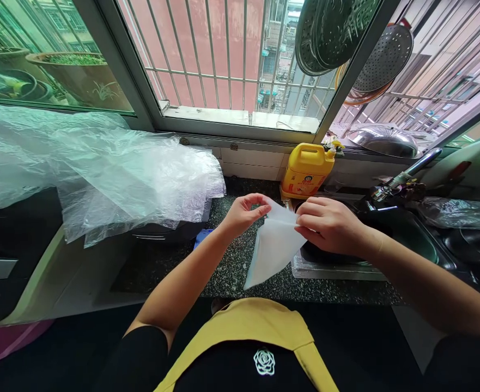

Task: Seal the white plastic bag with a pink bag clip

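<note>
- Two bare hands meet over the near edge of a dark speckled surface [240, 275], both pinching the top edge of one small white plastic bag [273, 247].
- Left hand [245, 211]: thumb and fingertips closed in a light pinch on the bag's upper left corner, the other fingers curled loosely.
- Right hand [330, 224]: fingers folded over the bag's upper right edge, the grip closed on the thin film, knuckles facing up.
- From the two grips the bag hangs in a tapering shape, its lower tip close above the surface; whether it touches cannot be told.
- Just behind the hands stands a yellow jug [306, 170] with a handle, against the tiled wall under the window.
- To the right lies a sink [417, 239] with a metal tap [407, 175] above it; a dark pan sits partly under the right hand.
- To the left, a large heap of crumpled clear plastic sheeting [101, 166] covers the dark stove area.
- A barred window [223, 60] fills the back wall; perforated metal steamer trays [382, 57] hang at upper right.
- At the bottom of the view the person's black top with yellow straps shows.
</note>
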A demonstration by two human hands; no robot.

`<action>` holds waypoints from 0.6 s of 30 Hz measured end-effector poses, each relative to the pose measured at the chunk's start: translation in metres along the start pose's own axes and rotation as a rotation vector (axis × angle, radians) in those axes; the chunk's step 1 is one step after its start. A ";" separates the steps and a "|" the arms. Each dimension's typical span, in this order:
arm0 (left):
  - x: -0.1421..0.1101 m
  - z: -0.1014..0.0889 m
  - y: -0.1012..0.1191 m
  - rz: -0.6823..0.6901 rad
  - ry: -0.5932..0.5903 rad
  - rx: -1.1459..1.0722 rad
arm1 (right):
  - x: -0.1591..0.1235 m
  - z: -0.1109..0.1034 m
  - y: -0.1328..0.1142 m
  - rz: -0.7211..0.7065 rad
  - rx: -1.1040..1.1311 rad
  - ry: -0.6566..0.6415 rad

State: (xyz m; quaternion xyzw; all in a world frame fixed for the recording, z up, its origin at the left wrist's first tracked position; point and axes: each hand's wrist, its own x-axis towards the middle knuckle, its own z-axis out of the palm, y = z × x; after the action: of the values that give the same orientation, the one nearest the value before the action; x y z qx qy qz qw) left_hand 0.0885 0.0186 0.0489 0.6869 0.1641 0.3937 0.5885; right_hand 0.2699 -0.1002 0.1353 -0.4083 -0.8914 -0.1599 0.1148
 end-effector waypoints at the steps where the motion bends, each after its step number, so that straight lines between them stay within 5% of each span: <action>1: 0.000 0.003 0.002 -0.023 0.029 -0.007 | -0.001 0.000 0.000 0.015 -0.005 -0.002; 18: -0.020 0.026 0.034 0.080 0.094 0.082 | -0.003 0.000 0.001 0.290 -0.078 0.065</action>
State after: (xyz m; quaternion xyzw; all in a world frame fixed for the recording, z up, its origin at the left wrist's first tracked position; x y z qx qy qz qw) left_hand 0.0870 -0.0219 0.0736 0.6972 0.1802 0.4416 0.5352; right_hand 0.2724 -0.1011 0.1343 -0.5317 -0.8119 -0.1893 0.1494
